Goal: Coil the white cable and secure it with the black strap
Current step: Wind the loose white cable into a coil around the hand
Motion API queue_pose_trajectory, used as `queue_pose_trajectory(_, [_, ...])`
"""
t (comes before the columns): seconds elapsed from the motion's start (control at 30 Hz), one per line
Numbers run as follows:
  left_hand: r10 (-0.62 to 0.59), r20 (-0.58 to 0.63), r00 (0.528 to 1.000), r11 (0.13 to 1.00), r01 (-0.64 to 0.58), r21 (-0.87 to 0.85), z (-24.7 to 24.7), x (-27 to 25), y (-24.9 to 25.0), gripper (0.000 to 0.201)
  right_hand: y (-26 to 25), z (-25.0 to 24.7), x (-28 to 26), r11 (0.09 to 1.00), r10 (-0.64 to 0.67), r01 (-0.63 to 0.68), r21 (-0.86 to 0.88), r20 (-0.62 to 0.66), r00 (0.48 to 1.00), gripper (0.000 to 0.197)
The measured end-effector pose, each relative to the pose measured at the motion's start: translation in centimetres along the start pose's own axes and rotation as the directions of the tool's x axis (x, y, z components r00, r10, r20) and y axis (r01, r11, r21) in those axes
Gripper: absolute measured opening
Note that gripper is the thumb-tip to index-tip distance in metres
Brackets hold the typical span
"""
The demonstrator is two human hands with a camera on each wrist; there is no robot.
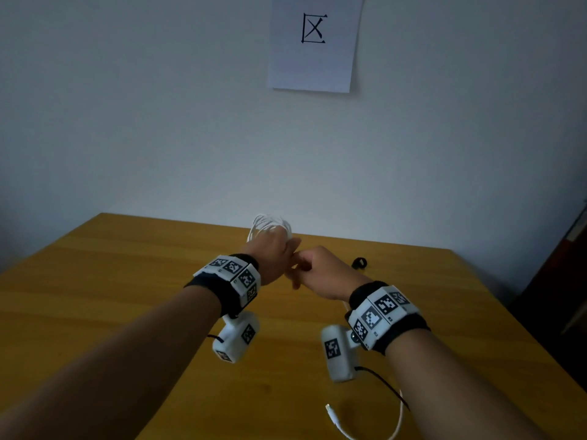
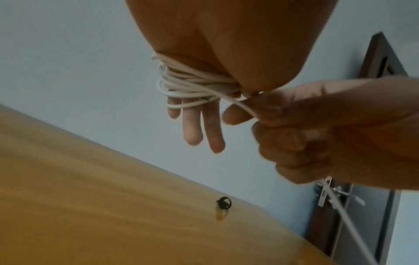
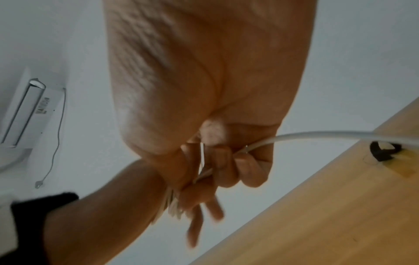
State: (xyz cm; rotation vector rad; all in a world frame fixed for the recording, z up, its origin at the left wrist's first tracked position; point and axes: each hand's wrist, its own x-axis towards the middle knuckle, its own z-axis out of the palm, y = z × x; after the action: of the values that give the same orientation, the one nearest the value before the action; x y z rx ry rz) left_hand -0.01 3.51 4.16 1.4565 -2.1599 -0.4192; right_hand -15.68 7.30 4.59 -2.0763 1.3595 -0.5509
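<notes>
Your left hand [image 2: 204, 59] has the white cable [image 2: 188, 86] looped around straight fingers, your right hand [image 2: 317, 132] pinches the loose strand with curled fingers, and the black strap [image 1: 359, 262] sits on the worktop [image 1: 127, 281] just beside.

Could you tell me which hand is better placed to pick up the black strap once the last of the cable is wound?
Probably the right hand. The black strap lies on the table just beyond it, and the left hand has the white cable coiled round its straight fingers.
</notes>
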Motion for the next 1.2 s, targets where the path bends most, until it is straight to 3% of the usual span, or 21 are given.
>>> queue_pose_trajectory(0.07, [-0.005, 0.069, 0.998, 0.997, 0.000, 0.073, 0.2, -0.3, -0.6, 0.040, 0.2, -0.3, 0.0, 1.000, -0.002, 0.002, 0.011, -0.022, 1.000, 0.021])
queue_pose_trajectory(0.2, [-0.013, 0.072, 0.997, 0.993, 0.004, 0.122, 0.6, -0.7, -1.3, 0.046, 0.4, -1.3, -0.3, 0.999, 0.033, -0.031, 0.029, -0.089, 0.995, 0.020])
queue_pose_trajectory(0.3, [-0.112, 0.211, 0.971, 0.990, 0.090, 0.112, 0.4, -1.4, -1.0, 0.055, 0.7, -2.3, -0.4, 0.999, 0.033, -0.032, 0.012, -0.143, 0.989, 0.019])
queue_pose_trajectory(0.4, [-0.120, 0.279, 0.953, 0.990, 0.136, -0.038, 0.5, -1.5, -1.2, 0.075, 1.2, -3.2, -0.5, 0.999, 0.034, -0.029, 0.028, -0.210, 0.977, 0.017])
queue_pose_trajectory(0.47, [-0.089, 0.361, 0.928, 0.947, 0.191, -0.259, 0.6, -1.4, -1.4, 0.079, 1.7, -3.4, -0.4, 0.999, 0.037, -0.029, 0.040, -0.237, 0.971, 0.015])
queue_pose_trajectory(0.6, [0.003, 0.435, 0.900, 0.770, 0.275, -0.576, 0.2, -1.4, -0.5, 0.063, 2.3, -3.0, -0.3, 0.999, 0.013, -0.002, 0.038, -0.282, 0.959, 0.017])
queue_pose_trajectory(0.73, [0.015, 0.417, 0.909, 0.600, 0.326, -0.731, -0.4, -1.6, 0.5, 0.056, 2.6, -2.3, -0.4, 0.997, 0.004, 0.018, 0.070, -0.294, 0.956, 0.022])
queue_pose_trajectory(0.83, [0.021, 0.403, 0.915, 0.401, 0.362, -0.842, -0.7, -1.7, 0.6, 0.053, 2.8, -1.7, -0.3, 0.995, 0.013, 0.019, 0.098, -0.319, 0.948, 0.023])
queue_pose_trajectory(1.03, [0.046, 0.322, 0.946, 0.037, 0.320, -0.947, -0.4, -1.2, 1.2, 0.051, 3.1, -0.1, -0.1, 0.990, 0.055, -0.016, 0.140, -0.279, 0.959, 0.030])
queue_pose_trajectory(1.2, [0.043, 0.212, 0.976, -0.084, 0.215, -0.973, 0.1, -0.5, 2.1, 0.045, 2.6, 1.3, 0.6, 0.986, 0.088, -0.047, 0.162, -0.253, 0.963, 0.029])
